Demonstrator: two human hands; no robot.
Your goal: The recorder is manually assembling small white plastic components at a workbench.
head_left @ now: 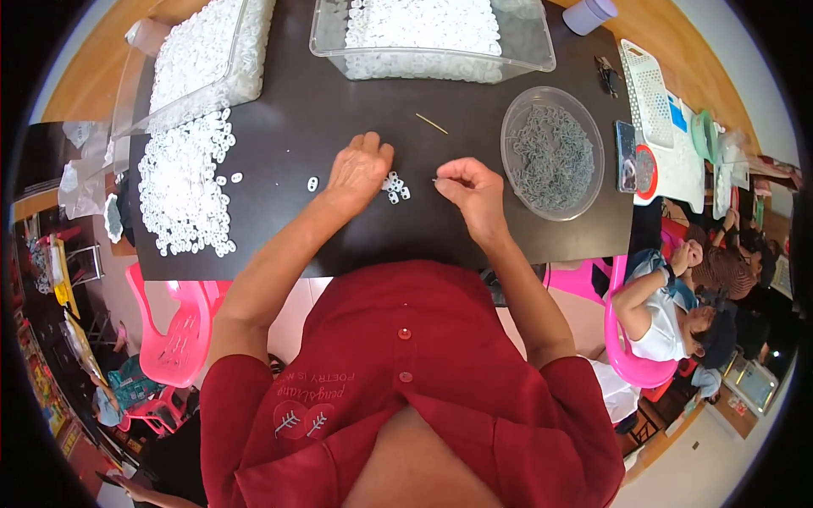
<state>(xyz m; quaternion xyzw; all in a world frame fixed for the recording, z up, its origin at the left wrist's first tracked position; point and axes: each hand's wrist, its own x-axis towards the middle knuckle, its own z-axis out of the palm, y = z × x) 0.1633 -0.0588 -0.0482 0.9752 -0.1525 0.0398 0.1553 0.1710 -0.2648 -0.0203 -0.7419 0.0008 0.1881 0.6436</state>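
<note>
My left hand (362, 168) rests palm down on the dark table, fingers bent and held together; whatever lies under them is hidden. Against its right side sits a small group of white oval plastic pieces with two holes (395, 188). One more such piece (312, 183) lies alone to the left of that hand. Just right of the group, my right hand (476, 193) is closed in a pinch of thumb and forefinger. A tiny thin grey piece (435, 180) shows at its fingertips. A round clear tub of tangled grey wire pieces (550, 157) stands right of this hand.
A spread heap of white pieces (182, 190) covers the table's left side. Two clear bins, one at the far left (207, 59) and one at the back (432, 63), hold many more. A thin stick (432, 124) lies ahead. A phone (625, 157) is at the right edge.
</note>
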